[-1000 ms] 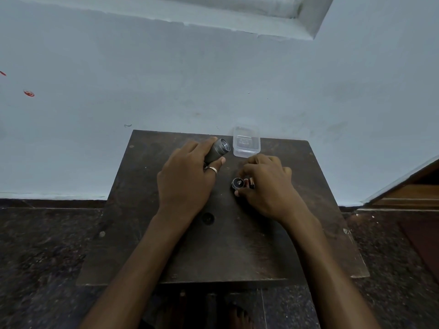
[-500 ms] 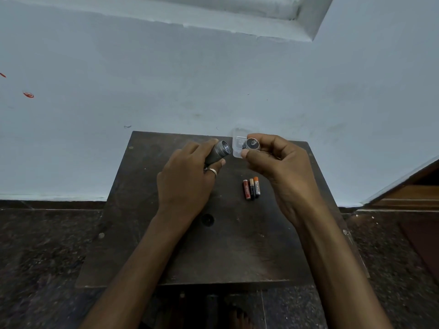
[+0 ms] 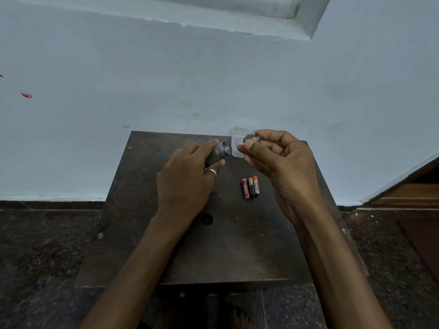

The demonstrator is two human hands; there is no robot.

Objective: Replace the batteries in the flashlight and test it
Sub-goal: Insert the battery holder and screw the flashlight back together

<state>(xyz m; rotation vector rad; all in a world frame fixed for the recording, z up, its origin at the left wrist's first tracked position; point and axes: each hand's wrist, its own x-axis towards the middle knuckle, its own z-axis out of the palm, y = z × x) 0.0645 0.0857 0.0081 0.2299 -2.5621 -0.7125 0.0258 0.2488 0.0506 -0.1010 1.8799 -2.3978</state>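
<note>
The wall rises directly behind the far edge of the table and blocks access from that side. A clear plastic box stands at that edge, partly behind the right hand, which pinches the cap. A narrow gap separates the cap from the flashlight body gripped by the left hand. Three batteries lie side by side nearer than this gap. Open tabletop lies between the forearms.

Grey flashlight body, threaded end open, is held tilted. Its spring-bearing end cap is held just beside that opening. Three small batteries lie side by side on the worktop.
</note>
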